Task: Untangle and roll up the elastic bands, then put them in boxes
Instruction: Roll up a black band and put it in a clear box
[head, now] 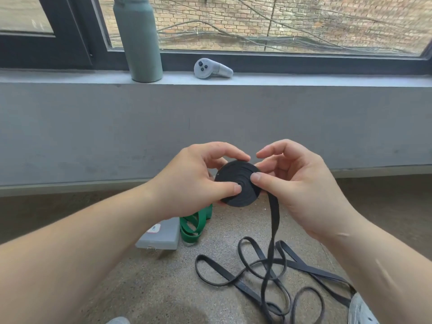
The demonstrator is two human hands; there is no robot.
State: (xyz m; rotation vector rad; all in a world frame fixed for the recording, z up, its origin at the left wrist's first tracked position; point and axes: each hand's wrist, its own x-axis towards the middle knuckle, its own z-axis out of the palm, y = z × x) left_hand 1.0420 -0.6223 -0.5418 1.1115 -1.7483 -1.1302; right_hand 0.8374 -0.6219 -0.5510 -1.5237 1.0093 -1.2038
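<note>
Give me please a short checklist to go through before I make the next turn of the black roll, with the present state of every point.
1. Both hands grip the roll: ok. The left hand and the right hand pinch the black roll.
2. Rings of the roll lie flat and tight: ok.
3. Loose tail free of knots: cannot tell; it lies on the floor in loops that cross.
4. Green band apart from the tail: ok; it lies beside the grey box.
5. Box open and ready: cannot tell.
</note>
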